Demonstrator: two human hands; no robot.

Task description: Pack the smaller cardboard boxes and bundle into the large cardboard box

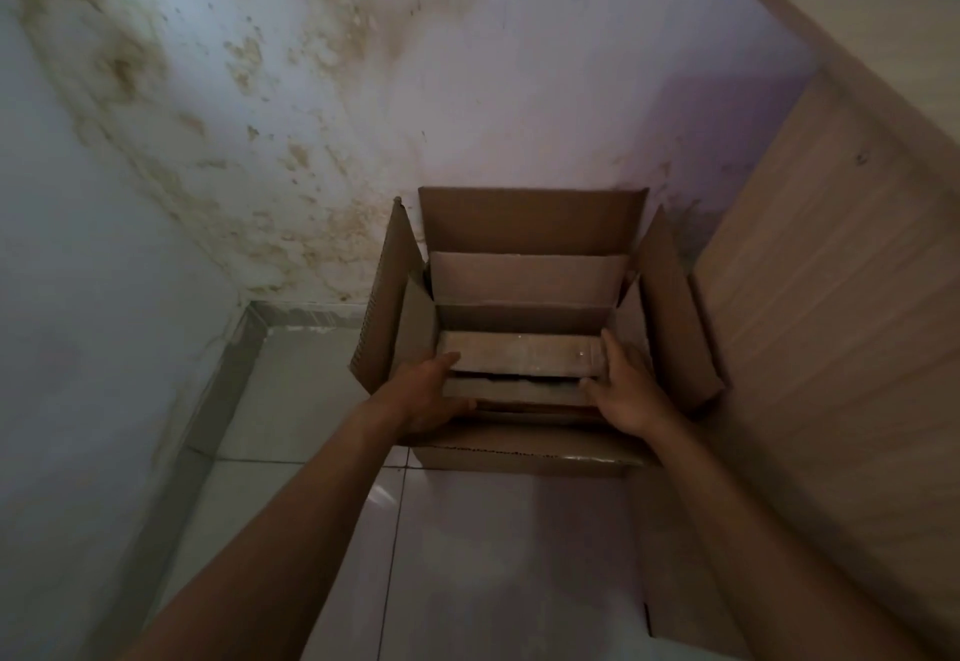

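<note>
The large cardboard box (532,219) stands open on the tiled floor against the wall, its four flaps spread outward. Inside it lie flat smaller cardboard boxes (519,351), stacked in layers and wrapped in clear tape. My left hand (428,393) grips the left end of the stack, fingers curled over the top piece. My right hand (626,385) holds the right end, fingers pressed along its side. Both hands are down inside the box opening. The bottom of the large box is hidden under the stack.
A stained white wall (311,115) rises behind and to the left. A light wooden panel (841,271) stands close on the right. Another piece of cardboard (675,556) lies on the floor tiles (467,556) at the lower right.
</note>
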